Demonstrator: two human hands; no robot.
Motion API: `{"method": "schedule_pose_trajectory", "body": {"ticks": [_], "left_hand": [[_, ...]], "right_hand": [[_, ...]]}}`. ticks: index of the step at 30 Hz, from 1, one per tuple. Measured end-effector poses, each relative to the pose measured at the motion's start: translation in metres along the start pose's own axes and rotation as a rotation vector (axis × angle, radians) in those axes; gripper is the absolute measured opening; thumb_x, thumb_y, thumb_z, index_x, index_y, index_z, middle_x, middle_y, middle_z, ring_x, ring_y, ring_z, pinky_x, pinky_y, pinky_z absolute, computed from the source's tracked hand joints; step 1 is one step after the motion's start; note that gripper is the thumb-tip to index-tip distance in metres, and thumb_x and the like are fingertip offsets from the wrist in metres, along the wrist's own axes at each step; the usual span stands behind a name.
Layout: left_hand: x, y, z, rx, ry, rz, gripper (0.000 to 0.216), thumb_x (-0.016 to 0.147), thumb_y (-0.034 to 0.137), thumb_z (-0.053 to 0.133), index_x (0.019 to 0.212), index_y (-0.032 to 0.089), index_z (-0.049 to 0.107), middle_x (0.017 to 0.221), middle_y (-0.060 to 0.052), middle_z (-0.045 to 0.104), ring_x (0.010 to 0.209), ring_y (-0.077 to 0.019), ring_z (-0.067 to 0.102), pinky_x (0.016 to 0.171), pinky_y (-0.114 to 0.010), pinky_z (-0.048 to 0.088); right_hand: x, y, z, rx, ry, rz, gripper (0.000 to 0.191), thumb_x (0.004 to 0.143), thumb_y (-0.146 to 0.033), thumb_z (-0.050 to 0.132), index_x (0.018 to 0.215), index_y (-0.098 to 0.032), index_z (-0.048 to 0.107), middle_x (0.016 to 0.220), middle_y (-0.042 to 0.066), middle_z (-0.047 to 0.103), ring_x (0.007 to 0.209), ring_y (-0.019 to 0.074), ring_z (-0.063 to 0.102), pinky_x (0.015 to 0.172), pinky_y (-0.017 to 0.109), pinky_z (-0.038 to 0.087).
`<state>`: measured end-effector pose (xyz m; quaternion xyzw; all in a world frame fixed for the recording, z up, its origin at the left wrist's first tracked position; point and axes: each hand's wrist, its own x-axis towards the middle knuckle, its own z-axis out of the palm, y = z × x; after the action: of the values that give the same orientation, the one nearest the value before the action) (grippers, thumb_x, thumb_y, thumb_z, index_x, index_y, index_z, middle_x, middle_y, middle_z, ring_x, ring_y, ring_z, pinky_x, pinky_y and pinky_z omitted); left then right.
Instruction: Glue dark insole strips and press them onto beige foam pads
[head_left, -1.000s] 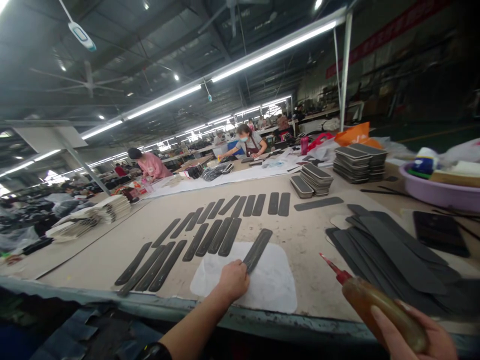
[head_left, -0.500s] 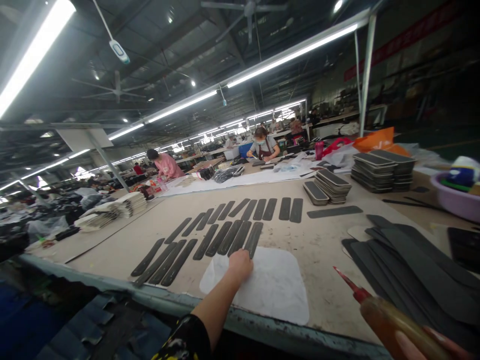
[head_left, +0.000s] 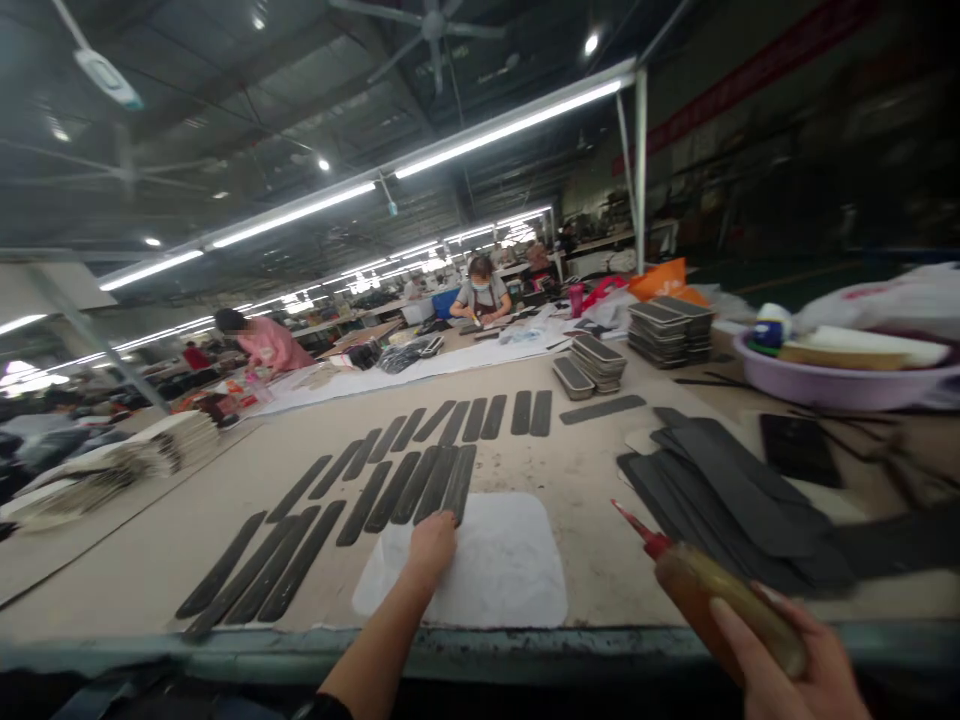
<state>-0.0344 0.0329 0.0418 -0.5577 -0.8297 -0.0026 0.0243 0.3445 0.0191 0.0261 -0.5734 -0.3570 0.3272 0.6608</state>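
My left hand (head_left: 433,545) is closed at the near end of a dark grey strip (head_left: 460,480) with rounded ends. This strip lies against the right side of several similar strips (head_left: 412,490), its lower end over a white sheet (head_left: 499,560). At the lower right, my right hand (head_left: 795,655) is wrapped round an amber squeeze bottle (head_left: 731,610). The bottle's thin red nozzle points up and to the left, above the table and apart from the strips. More dark strips (head_left: 300,490) lie in two slanted rows to the left.
Dark flat pieces (head_left: 720,490) are heaped on the right, near a black phone-like slab (head_left: 799,450) and a purple basin (head_left: 847,385). Rimmed pieces stand in stacks (head_left: 667,330) farther back. Pale layered pieces (head_left: 127,460) lie at left. Two co-workers (head_left: 480,295) work beyond.
The view has swung right, so more of my right hand and the basin show. The strip at my left hand has come closer to its neighbours. My right hand still holds the bottle.
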Motion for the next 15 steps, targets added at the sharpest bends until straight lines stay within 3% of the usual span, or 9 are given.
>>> {"method": "schedule_pose_trajectory", "body": {"ticks": [4, 8, 11, 15], "left_hand": [[-0.01, -0.005, 0.005, -0.043, 0.135, 0.056, 0.025, 0.088, 0.017, 0.04, 0.102, 0.016, 0.061, 0.102, -0.01, 0.06, 0.085, -0.0178, 0.062, 0.075, -0.03, 0.047], [-0.009, 0.016, 0.009, -0.284, 0.445, 0.253, 0.018, 0.089, 0.029, 0.046, 0.094, 0.021, 0.061, 0.086, -0.004, 0.058, 0.066, -0.0148, 0.059, 0.065, -0.03, 0.05], [-0.011, 0.074, 0.001, -0.499, 0.389, 0.494, 0.019, 0.089, 0.033, 0.048, 0.089, 0.02, 0.062, 0.086, -0.004, 0.061, 0.069, -0.0138, 0.061, 0.066, -0.028, 0.052], [-0.016, 0.182, -0.012, -0.601, 0.321, 0.742, 0.02, 0.087, 0.034, 0.053, 0.096, 0.02, 0.064, 0.098, -0.007, 0.064, 0.093, -0.0194, 0.061, 0.084, -0.035, 0.052]], "right_hand": [[0.004, -0.018, 0.002, 0.259, -0.008, 0.12, 0.06, 0.062, -0.042, 0.076, 0.111, -0.018, 0.054, 0.102, 0.007, 0.061, 0.089, 0.022, 0.059, 0.078, 0.035, 0.051], [0.008, -0.031, -0.002, 0.456, 0.015, 0.193, 0.056, 0.064, -0.038, 0.076, 0.11, -0.019, 0.051, 0.096, 0.006, 0.062, 0.08, 0.0193, 0.061, 0.069, 0.032, 0.054], [0.013, -0.04, -0.01, 0.529, 0.105, 0.19, 0.053, 0.065, -0.036, 0.076, 0.109, -0.021, 0.051, 0.097, 0.004, 0.061, 0.08, 0.018, 0.062, 0.068, 0.03, 0.054], [0.025, -0.049, -0.025, 0.565, 0.248, 0.156, 0.048, 0.065, -0.034, 0.076, 0.105, -0.022, 0.053, 0.101, 0.003, 0.059, 0.084, 0.0159, 0.06, 0.07, 0.026, 0.052]]}}
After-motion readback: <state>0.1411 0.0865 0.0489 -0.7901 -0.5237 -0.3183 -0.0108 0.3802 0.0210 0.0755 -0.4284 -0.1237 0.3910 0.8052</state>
